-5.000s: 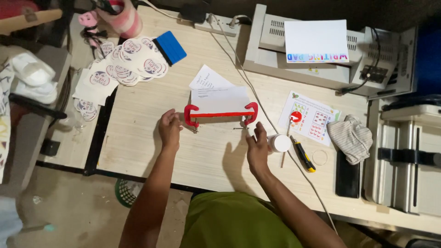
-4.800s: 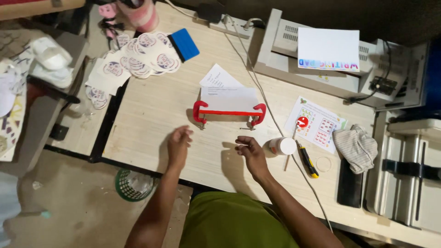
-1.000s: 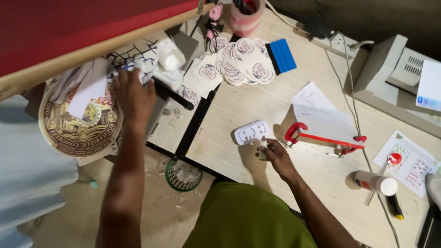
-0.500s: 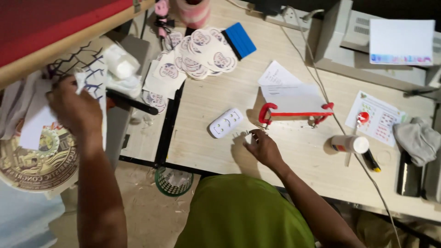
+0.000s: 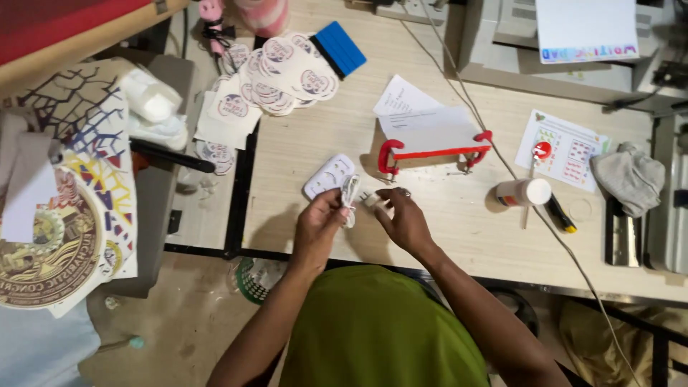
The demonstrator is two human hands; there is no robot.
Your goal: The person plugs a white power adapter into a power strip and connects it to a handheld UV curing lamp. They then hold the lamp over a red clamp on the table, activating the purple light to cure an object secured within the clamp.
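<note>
My left hand grips a coiled white cord over the near part of the wooden table. My right hand pinches a small white plug-like piece at the end of that cord. Just beyond both hands lies a white power strip. Behind it stands a red frame with white paper sheets tucked against it.
Round printed stickers and a blue squeegee lie far left. A white glue bottle, a pen, a printed sheet and a grey cloth sit right. A grey machine stands behind; large prints lie left.
My left hand came back from the prints on the left to the table and now holds the white cord. My right hand has closed on the cord's end. The view shifted right.
</note>
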